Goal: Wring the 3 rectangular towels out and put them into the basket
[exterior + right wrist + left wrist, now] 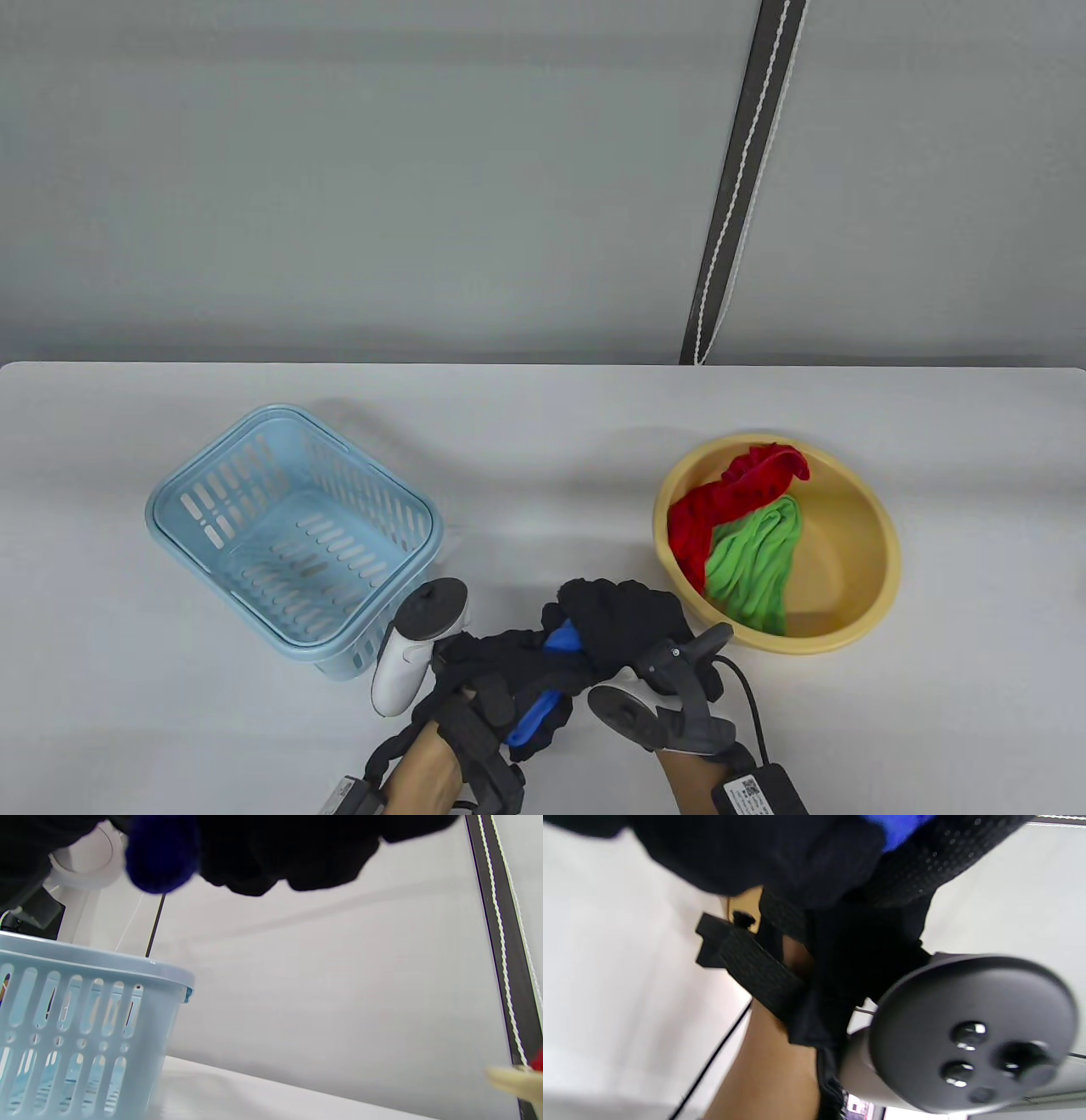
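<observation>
Gripping the blue towel right of the empty basket, both hands twist it; red towel and green towel wait in the basin.

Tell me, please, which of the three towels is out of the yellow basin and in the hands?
The blue towel: both gloved hands grip it between them, while the red towel and green towel lie in the basin.

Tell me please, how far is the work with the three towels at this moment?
Nothing looks finished: the blue basket holds no towel. In hand: both hands, the left hand and the right hand, grip the blue towel between them, over the table near its front edge, apparently wringing it. Left to do: put it in the basket, then wring and move the red towel and the green towel, both lying in the yellow basin.
</observation>
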Available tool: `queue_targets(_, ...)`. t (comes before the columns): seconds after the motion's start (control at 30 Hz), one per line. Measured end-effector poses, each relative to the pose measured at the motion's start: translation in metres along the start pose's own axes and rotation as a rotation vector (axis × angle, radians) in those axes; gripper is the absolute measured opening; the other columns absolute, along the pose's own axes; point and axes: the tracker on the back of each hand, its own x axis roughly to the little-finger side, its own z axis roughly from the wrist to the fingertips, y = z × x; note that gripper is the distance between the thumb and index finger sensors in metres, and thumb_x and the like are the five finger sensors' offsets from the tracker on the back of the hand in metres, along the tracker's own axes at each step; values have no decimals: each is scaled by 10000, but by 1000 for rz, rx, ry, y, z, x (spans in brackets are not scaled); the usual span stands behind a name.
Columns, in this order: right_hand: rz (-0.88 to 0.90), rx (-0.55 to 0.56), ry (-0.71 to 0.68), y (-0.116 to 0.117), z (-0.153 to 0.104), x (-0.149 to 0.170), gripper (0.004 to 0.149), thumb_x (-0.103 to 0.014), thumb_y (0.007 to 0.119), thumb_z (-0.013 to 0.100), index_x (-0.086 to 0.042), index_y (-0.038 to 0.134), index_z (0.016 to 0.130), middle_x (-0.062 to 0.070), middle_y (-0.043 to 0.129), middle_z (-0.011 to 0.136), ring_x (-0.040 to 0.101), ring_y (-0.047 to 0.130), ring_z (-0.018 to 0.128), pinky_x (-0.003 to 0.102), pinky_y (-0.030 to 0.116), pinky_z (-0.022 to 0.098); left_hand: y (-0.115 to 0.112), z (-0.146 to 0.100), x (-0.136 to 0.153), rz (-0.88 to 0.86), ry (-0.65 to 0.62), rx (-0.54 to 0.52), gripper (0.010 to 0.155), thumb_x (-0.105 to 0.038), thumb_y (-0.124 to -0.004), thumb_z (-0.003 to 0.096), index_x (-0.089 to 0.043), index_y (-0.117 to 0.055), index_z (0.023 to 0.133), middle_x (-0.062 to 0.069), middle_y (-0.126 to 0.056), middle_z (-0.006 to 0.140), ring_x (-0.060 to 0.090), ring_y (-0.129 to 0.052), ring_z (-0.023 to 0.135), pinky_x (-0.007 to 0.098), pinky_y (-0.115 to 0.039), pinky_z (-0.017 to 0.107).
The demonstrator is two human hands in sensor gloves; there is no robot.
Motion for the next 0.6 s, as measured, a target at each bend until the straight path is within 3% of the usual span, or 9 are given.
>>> queue_targets(0.17, -8, 38, 7, -4, 2, -4, 425, -516, 661, 597, -147, 706, 803, 18, 936, 478, 211, 943, 218, 394, 822, 176, 1, 1, -2, -80, -23, 115, 431, -513, -826, 574, -93, -881, 648, -51, -1003, 283, 154, -973, 33, 382, -898, 43)
queue_targets(0.27, -14, 40, 12, -5, 2, -6, 419, -511, 669, 598, -149, 705, 805, 21, 937, 486, 215, 946, 228, 397, 824, 180, 3, 0, -4, -33, -21, 117, 432, -522, -821, 577, -101, -880, 655, -52, -1005, 294, 153, -976, 44, 381, -899, 50)
queue_targets(0.47, -50, -6, 32, -5, 0, -8, 392, -492, 774, 569, -162, 761, 779, 29, 965, 502, 228, 981, 260, 407, 850, 196, 6, -7, -10, 212, 27, 44, 474, -568, -794, 583, -120, -857, 725, -34, -1014, 383, 167, -1001, 125, 386, -906, 110)
queue_targets(0.6, -105, -163, 76, 1, -2, -13, 405, -479, 849, 530, -188, 775, 802, 36, 987, 590, 246, 1027, 372, 437, 873, 281, 8, -14, -15, 477, 103, -61, 547, -571, -785, 592, -82, -798, 835, 43, -1010, 534, 244, -1024, 276, 447, -902, 232)
